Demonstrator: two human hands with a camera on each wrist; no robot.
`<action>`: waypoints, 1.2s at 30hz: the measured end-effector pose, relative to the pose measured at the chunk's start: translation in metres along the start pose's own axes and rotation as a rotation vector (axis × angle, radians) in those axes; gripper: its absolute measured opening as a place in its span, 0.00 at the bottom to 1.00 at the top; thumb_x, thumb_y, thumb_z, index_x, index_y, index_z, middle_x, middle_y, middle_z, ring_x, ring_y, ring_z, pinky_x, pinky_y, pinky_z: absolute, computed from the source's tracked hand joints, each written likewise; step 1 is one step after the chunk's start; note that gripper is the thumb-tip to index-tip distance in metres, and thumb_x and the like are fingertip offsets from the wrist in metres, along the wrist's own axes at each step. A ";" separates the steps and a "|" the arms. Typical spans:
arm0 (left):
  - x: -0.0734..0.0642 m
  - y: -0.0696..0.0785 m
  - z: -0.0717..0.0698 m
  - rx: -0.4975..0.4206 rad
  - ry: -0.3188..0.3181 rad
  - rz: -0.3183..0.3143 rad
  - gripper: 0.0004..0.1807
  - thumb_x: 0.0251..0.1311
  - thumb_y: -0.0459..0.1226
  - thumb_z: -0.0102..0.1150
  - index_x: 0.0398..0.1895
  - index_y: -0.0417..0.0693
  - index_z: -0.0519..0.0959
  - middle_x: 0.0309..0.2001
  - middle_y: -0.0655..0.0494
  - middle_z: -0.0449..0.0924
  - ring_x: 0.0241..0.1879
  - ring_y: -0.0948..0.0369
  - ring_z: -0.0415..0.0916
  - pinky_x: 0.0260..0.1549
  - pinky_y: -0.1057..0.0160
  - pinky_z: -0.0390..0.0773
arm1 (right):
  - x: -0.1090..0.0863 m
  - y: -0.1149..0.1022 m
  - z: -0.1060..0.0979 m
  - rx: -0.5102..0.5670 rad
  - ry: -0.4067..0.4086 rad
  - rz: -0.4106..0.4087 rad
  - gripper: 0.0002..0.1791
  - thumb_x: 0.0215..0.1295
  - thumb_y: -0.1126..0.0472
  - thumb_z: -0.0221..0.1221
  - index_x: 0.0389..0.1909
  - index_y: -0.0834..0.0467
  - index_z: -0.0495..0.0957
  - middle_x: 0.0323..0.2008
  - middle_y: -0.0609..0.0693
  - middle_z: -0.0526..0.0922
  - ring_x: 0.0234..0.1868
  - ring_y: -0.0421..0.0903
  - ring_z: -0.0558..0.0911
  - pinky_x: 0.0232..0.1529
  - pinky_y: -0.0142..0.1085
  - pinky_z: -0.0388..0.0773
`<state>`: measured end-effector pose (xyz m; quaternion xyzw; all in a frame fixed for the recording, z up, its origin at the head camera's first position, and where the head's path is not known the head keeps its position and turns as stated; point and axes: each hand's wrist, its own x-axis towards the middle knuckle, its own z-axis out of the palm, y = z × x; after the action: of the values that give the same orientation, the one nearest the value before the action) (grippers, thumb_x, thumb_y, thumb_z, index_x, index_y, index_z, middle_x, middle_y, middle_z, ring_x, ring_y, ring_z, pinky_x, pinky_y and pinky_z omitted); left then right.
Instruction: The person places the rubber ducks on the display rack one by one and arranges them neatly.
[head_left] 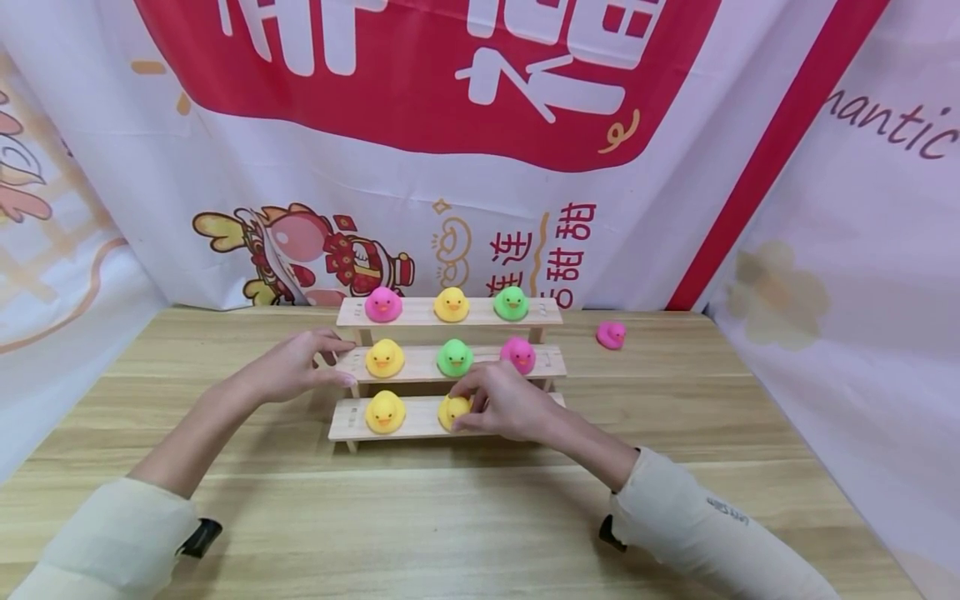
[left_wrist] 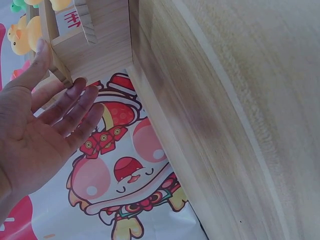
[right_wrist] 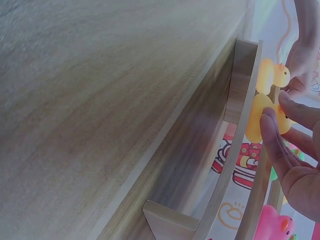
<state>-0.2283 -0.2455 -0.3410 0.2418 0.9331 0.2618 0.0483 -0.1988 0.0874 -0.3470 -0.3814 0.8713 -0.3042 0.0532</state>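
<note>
My right hand (head_left: 512, 403) pinches a yellow toy duck (head_left: 452, 412) at the middle of the bottom tier of a wooden three-tier rack (head_left: 345, 423); thumb and fingers lie on either side of it. Another yellow duck (right_wrist: 266, 76) sits just beyond it in the right wrist view. At the rack's left end my left hand (head_left: 302, 367) holds the middle plank, thumb by the front edge and fingers toward the back. On the middle tier stand a yellow duck (head_left: 385, 358), a green duck (head_left: 454, 358) and a pink duck (head_left: 517, 356), the pink one just behind my right hand.
The top tier bears a pink duck (head_left: 384, 305), a yellow duck (head_left: 452, 305) and a green duck (head_left: 512, 303). A loose pink duck (head_left: 611, 335) lies on the wooden table (head_left: 675, 400) right of the rack. A printed cloth (head_left: 420, 183) hangs close behind.
</note>
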 end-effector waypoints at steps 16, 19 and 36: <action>0.001 0.000 0.000 -0.004 -0.005 0.000 0.33 0.62 0.44 0.73 0.63 0.28 0.78 0.52 0.37 0.81 0.41 0.53 0.75 0.39 0.56 0.79 | -0.012 -0.002 -0.013 0.055 0.044 0.008 0.20 0.58 0.62 0.76 0.49 0.67 0.86 0.39 0.55 0.86 0.30 0.35 0.84 0.35 0.26 0.82; 0.001 0.000 0.000 -0.003 -0.003 0.002 0.33 0.62 0.44 0.73 0.63 0.28 0.78 0.52 0.36 0.81 0.41 0.53 0.75 0.39 0.56 0.79 | -0.018 -0.001 -0.018 0.084 0.052 -0.016 0.21 0.59 0.64 0.76 0.49 0.70 0.85 0.40 0.59 0.86 0.31 0.35 0.84 0.35 0.26 0.83; -0.001 0.001 0.000 -0.007 -0.001 0.005 0.33 0.63 0.45 0.73 0.63 0.28 0.78 0.51 0.38 0.82 0.41 0.49 0.75 0.37 0.58 0.77 | -0.048 0.014 -0.042 0.126 0.087 0.072 0.18 0.59 0.64 0.75 0.49 0.65 0.86 0.36 0.50 0.87 0.33 0.39 0.84 0.38 0.31 0.85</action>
<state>-0.2270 -0.2447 -0.3407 0.2440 0.9316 0.2651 0.0492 -0.1875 0.1492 -0.3276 -0.3322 0.8651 -0.3724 0.0500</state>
